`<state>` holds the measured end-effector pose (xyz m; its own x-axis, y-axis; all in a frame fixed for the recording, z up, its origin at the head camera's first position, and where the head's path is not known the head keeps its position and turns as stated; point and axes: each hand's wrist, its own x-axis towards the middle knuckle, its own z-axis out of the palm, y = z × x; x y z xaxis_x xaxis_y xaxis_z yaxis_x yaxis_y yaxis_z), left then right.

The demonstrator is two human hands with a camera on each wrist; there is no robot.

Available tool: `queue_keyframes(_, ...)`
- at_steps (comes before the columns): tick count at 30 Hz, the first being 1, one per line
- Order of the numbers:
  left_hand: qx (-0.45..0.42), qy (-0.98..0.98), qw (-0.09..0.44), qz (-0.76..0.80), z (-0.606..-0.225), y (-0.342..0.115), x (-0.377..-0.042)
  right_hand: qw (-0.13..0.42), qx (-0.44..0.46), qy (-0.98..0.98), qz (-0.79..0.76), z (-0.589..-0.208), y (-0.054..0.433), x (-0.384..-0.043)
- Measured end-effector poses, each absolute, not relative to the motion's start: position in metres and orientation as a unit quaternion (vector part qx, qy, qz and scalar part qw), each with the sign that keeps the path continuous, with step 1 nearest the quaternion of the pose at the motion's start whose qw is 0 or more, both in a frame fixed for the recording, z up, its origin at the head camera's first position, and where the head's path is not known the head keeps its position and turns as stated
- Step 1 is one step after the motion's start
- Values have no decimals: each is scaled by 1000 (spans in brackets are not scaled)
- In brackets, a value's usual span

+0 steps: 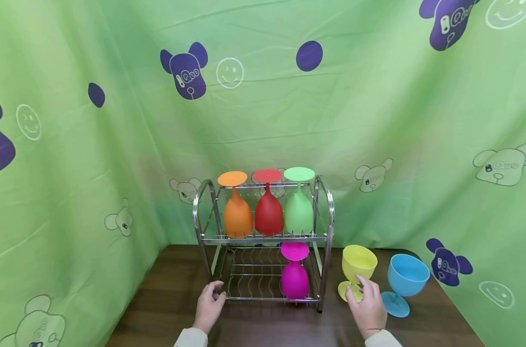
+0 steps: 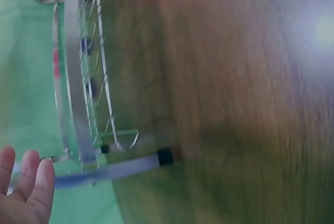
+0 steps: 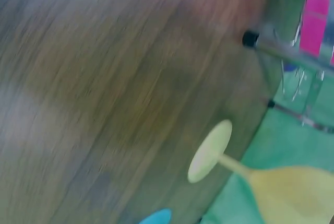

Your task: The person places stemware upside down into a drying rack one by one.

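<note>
In the head view my right hand [image 1: 367,308] is in front of the upright yellow goblet [image 1: 359,262], its fingers apart and overlapping the stem area; contact cannot be told. The right wrist view shows the yellow goblet [image 3: 292,192] but not the hand. An upright blue goblet [image 1: 408,275] stands to its right. My left hand [image 1: 209,307] is near the front left corner of a two-tier metal rack [image 1: 263,239], fingers loosely bent and holding nothing. On the rack's lower tier, at the right, a magenta goblet [image 1: 295,282] sits upside down.
Orange [image 1: 238,214], red [image 1: 269,214] and light green [image 1: 299,214] goblets stand upside down in a row on the upper tier. The rack is on a dark wooden table [image 1: 158,301]. A green printed cloth [image 1: 263,111] hangs behind and along both sides.
</note>
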<state>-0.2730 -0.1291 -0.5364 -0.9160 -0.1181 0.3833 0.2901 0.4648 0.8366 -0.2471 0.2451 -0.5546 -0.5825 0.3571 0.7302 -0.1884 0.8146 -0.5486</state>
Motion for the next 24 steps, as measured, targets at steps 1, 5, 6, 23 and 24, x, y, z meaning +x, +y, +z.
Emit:
queue_keyframes(1, -59, -832, 197, -515, -538, -126, -273, 450, -58, -838, 303, -552, 249, -246)
queue_keyframes(5, -87, -836, 184, -510, -540, -115, -271, 422, -92, -846, 312, -545, 262, -241)
queue_keyframes(6, -91, -837, 178, -510, -540, -111, -271, 417, -98, -848, 313, -543, 265, -239)
queue_keyframes(23, -199, -847, 109, -482, -521, -58, -265, 413, -187, -836, 310, -531, 329, -202)
queue_keyframes(24, -207, -848, 105, -477, -518, -54, -264, 407, -193, -837, 310, -530, 333, -199)
